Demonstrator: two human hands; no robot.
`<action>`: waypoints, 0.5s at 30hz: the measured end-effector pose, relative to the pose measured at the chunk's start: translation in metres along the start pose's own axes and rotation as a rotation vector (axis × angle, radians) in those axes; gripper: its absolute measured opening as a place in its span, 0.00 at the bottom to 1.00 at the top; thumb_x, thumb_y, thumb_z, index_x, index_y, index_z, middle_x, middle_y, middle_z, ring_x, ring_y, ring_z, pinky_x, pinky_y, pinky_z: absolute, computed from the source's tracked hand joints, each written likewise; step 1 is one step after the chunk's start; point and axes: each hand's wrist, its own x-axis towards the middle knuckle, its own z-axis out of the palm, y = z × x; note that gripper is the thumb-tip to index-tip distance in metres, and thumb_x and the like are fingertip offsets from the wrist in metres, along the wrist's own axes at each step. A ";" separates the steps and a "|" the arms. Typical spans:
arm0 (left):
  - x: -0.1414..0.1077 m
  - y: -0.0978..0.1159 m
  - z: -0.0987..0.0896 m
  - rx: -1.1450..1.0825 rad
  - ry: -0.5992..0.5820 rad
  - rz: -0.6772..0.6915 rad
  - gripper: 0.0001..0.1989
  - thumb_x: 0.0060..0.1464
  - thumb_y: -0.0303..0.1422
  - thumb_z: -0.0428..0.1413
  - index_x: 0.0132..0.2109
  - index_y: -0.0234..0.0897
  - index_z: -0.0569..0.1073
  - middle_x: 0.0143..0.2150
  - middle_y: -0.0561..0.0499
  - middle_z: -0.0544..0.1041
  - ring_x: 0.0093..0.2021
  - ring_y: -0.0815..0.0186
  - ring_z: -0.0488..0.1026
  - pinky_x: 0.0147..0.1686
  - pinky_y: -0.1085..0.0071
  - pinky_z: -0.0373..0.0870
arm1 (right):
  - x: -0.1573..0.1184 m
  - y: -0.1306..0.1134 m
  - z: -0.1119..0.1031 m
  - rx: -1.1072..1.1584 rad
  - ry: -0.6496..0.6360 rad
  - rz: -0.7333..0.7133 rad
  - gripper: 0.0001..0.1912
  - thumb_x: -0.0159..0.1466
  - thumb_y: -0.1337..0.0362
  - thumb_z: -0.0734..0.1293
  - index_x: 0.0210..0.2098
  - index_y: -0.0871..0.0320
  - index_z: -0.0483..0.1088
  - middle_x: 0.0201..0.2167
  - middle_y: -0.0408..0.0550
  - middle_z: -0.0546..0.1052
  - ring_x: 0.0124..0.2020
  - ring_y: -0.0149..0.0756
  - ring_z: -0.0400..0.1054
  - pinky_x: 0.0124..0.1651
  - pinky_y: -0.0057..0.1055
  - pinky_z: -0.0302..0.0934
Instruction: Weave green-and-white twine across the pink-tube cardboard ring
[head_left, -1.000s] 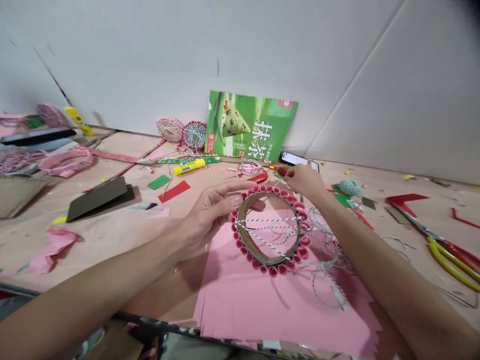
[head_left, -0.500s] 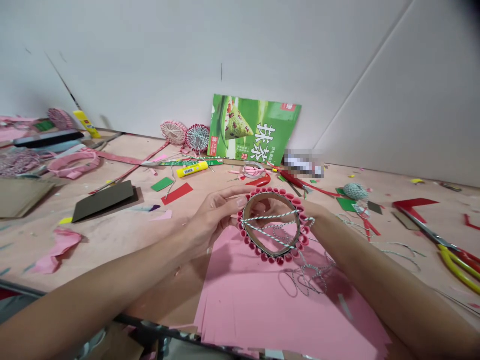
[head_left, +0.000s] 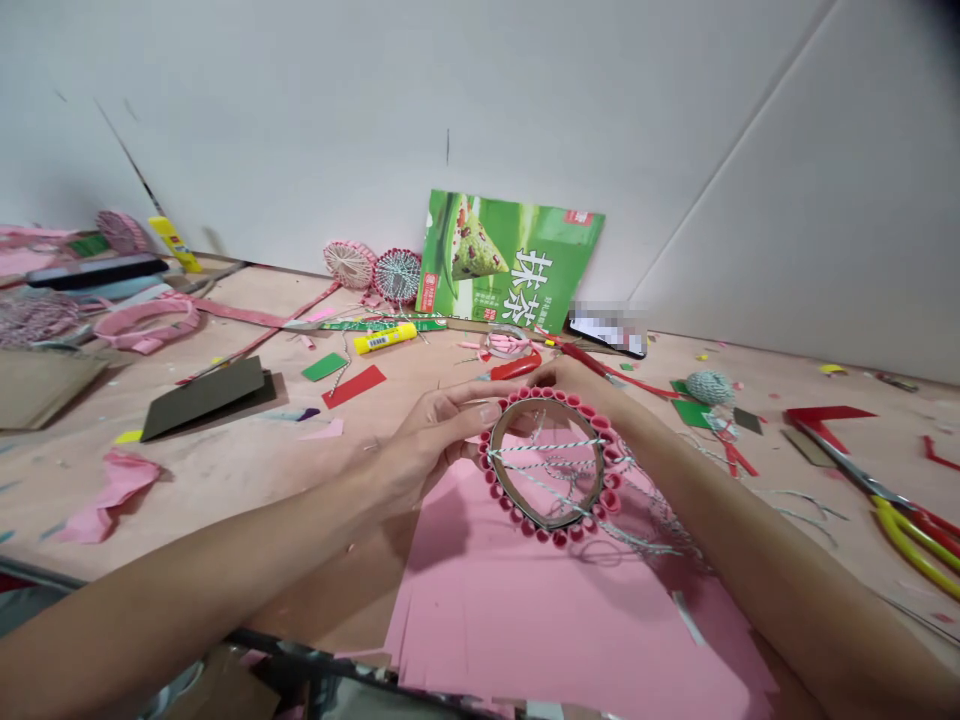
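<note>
A cardboard ring (head_left: 503,480), edged all round with small pink rolled-paper tubes, is held upright above a stack of pink paper (head_left: 525,620). My left hand (head_left: 442,425) pinches its left edge, thumb in front and fingers behind. Green-and-white twine (head_left: 551,462) crosses the opening in a few strands, fanning from the left side to the right. More twine (head_left: 652,520) trails loosely off the right side over the paper. Beyond the ring's upper right edge is my right hand (head_left: 574,378), bent at the wrist; its fingers are mostly hidden, so what they grip does not show.
Behind stands a green snack packet (head_left: 510,260), with two string-wound discs (head_left: 396,275) beside it and a phone (head_left: 609,332) on its right. A glue stick (head_left: 385,338), a ball of twine (head_left: 709,387), yellow-and-red-handled scissors (head_left: 911,540) and paper scraps lie around.
My right hand has come from behind the ring's opening to beyond its upper right edge. The ring sits slightly lower, and the loose twine has shifted up and right.
</note>
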 end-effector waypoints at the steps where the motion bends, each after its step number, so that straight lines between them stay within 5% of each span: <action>1: 0.000 0.000 0.000 -0.002 -0.012 -0.002 0.20 0.57 0.40 0.67 0.54 0.39 0.82 0.45 0.41 0.86 0.46 0.59 0.82 0.34 0.75 0.72 | 0.001 0.004 -0.003 -0.035 0.025 0.030 0.08 0.60 0.62 0.73 0.26 0.57 0.79 0.27 0.50 0.81 0.34 0.41 0.75 0.37 0.33 0.69; 7: 0.002 -0.002 0.000 0.012 -0.014 0.001 0.18 0.59 0.39 0.66 0.55 0.40 0.82 0.46 0.42 0.86 0.48 0.59 0.82 0.33 0.75 0.74 | -0.002 -0.005 -0.016 -0.139 0.088 0.062 0.08 0.61 0.66 0.70 0.39 0.57 0.82 0.40 0.56 0.83 0.47 0.48 0.76 0.47 0.36 0.70; 12: 0.006 -0.003 -0.002 -0.005 0.137 0.032 0.17 0.58 0.37 0.67 0.53 0.39 0.83 0.42 0.45 0.85 0.39 0.65 0.81 0.33 0.76 0.74 | -0.019 -0.037 -0.011 0.140 -0.272 -0.194 0.18 0.60 0.56 0.73 0.49 0.50 0.79 0.46 0.47 0.82 0.48 0.42 0.76 0.47 0.34 0.72; 15: 0.007 -0.002 -0.001 -0.015 0.217 0.044 0.18 0.54 0.37 0.69 0.52 0.38 0.84 0.33 0.49 0.83 0.28 0.71 0.74 0.30 0.77 0.72 | -0.027 -0.042 0.000 0.356 -0.360 -0.184 0.21 0.59 0.50 0.75 0.50 0.49 0.78 0.47 0.47 0.82 0.48 0.42 0.77 0.46 0.35 0.73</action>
